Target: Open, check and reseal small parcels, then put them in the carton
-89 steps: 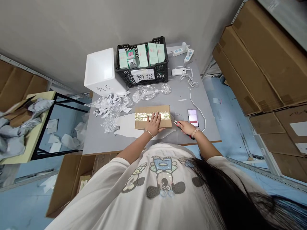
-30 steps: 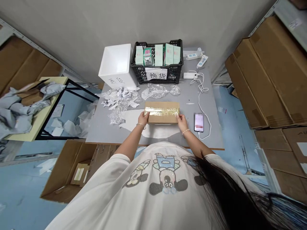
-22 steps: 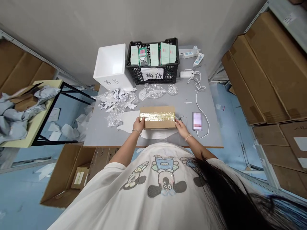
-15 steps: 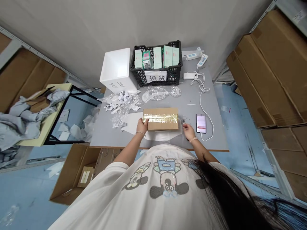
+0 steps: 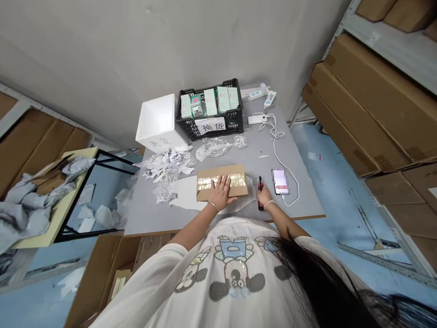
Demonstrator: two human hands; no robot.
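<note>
The left hand [image 5: 220,192] is pressing down with fingers spread flat on a taped cardboard parcel [image 5: 235,175], its long axis lying crosswise before the person; the right hand [image 5: 263,196] is curling its fingers around a small red-and-black tool [image 5: 261,199], just beside the parcel's right end.
</note>
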